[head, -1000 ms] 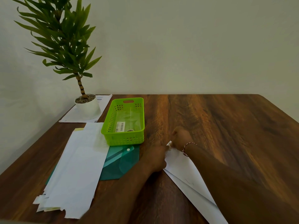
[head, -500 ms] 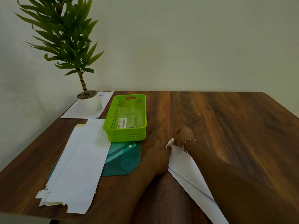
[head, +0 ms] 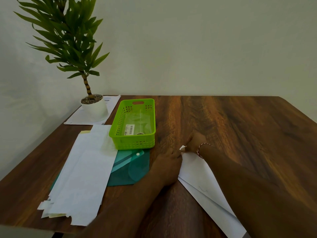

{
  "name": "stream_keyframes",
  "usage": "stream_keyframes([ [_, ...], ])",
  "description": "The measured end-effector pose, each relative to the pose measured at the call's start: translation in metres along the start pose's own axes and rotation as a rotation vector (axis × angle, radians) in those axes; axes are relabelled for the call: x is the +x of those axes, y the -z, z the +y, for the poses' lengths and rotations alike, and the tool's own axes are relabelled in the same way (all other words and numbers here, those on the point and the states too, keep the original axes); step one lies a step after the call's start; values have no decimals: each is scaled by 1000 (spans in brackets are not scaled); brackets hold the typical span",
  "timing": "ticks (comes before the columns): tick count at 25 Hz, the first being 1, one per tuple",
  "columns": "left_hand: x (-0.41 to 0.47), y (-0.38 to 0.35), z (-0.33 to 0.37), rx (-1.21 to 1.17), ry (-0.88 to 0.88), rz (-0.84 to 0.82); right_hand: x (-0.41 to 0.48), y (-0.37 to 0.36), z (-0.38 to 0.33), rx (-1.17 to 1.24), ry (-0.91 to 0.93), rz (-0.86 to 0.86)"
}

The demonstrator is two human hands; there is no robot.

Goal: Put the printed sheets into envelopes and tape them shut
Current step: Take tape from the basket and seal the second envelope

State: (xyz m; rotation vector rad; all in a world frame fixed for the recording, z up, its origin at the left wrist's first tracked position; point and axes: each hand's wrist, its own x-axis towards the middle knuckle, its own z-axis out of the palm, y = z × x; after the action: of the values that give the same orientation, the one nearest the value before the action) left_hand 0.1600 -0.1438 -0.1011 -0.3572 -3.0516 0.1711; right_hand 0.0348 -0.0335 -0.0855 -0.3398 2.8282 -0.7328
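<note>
Little has changed over the last second: the hands sit at the same far corner of the envelope, and only the view has drifted a little. The small white tip between them now stands up slightly more, which suggests the sealing at that corner is still under way, not finished.

At the far left a potted plant (head: 91,107) stands on a sheet of paper (head: 111,102) in the worktop's (head: 240,126) back corner. Nearer, a loose stack of white sheets and envelopes (head: 82,172) lies along the left side, overlapping a green plastic folder (head: 130,169). A lime green basket (head: 135,124) sits just behind the folder, with something clear and a barcode label inside; whether that is the tape I cannot tell.

The left hand (head: 169,166) lies palm down with fingers curled loosely, pressing the left edge of the envelope (head: 202,179) flat against the wood. The envelope runs diagonally from the hands towards the lower right, partly hidden under the right forearm.

The right hand (head: 194,142), with a red and white bracelet (head: 201,149) at the wrist, is closed in a pinch on the raised white tip (head: 183,148) at the envelope's far corner. Whether that tip is tape or the paper flap is too small to say.

My guess is that this envelope is nearly done, with the stack on the left yet to be worked through.
</note>
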Motion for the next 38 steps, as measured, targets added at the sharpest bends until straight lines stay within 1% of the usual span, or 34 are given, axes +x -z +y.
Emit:
stream_keyframes([
  [2, -1, 0, -1, 6, 3, 6, 2, 4, 2, -13, 19, -25],
  [5, -1, 1, 1, 29, -11, 11, 2, 4, 1, 34, 15, -43],
  [8, -2, -1, 0, -4, -25, 10, 1, 2, -1, 33, -26, 26],
  [9, -3, -2, 0, -25, -17, 11, 0, 4, 0, 16, -10, 18],
  [11, -3, -2, 2, -44, 11, 15, 1, 9, 6, -26, 51, -62],
  [13, 0, 2, 3, -28, 1, 5, -1, 11, 8, -95, 89, -137],
  [15, 1, 5, 4, -41, -6, -25, -8, 15, 4, -133, 103, -128],
  [16, -3, 6, 8, -67, 23, -34, -12, 16, 3, -103, 88, -108],
  [17, -5, 5, 12, -130, 100, -1, -17, 18, 3, -54, 68, -79],
  [18, -9, 7, 21, -236, 265, 76, -24, 20, 6, 4, 31, -38],
  [19, -12, 11, 33, -381, 524, 161, -32, 22, 10, 28, -3, 8],
  [20, -9, 20, 46, -600, 839, 172, -41, 22, 15, 34, -58, 38],
  [21, -6, 27, 57, -906, 1090, 132, -50, 21, 20, 36, -122, 56],
  [22, -5, 30, 61, -1251, 1190, 86, -58, 19, 23, 56, -195, 44],
  [23, -4, 31, 63, -1481, 1238, 89, -65, 18, 22, 94, -250, 21],
  [24, 0, 31, 67, -1639, 1234, 80, -70, 18, 21, 129, -284, -4],
  [25, 6, 37, 70, -1702, 1243, 44, -76, 19, 19, 157, -301, -21],
  [26, 13, 43, 74, -1722, 1309, 67, -79, 19, 20, 181, -307, -24],
  [29, 5, 45, 78, -1781, 1287, 200, -91, 27, 30, 223, -290, 7],
  [30, 3, 44, 78, -1769, 1263, 285, -96, 32, 35, 285, -278, 5],
  [31, 0, 48, 78, -1754, 1188, 399, -101, 39, 41, 396, -267, -1],
  [32, 1, 53, 74, -1729, 1077, 492, -105, 47, 47, 556, -252, -34],
  [34, 5, 71, 66, -1641, 830, 561, -117, 68, 46, 937, -186, -164],
  [35, 7, 83, 60, -1620, 728, 593, -120, 77, 44, 1061, -122, -141],
  [37, 13, 106, 51, -1562, 597, 695, -114, 93, 35, 1164, 44, 89],
  [38, 15, 116, 50, -1498, 554, 717, -112, 103, 29, 1196, 136, 198],
])
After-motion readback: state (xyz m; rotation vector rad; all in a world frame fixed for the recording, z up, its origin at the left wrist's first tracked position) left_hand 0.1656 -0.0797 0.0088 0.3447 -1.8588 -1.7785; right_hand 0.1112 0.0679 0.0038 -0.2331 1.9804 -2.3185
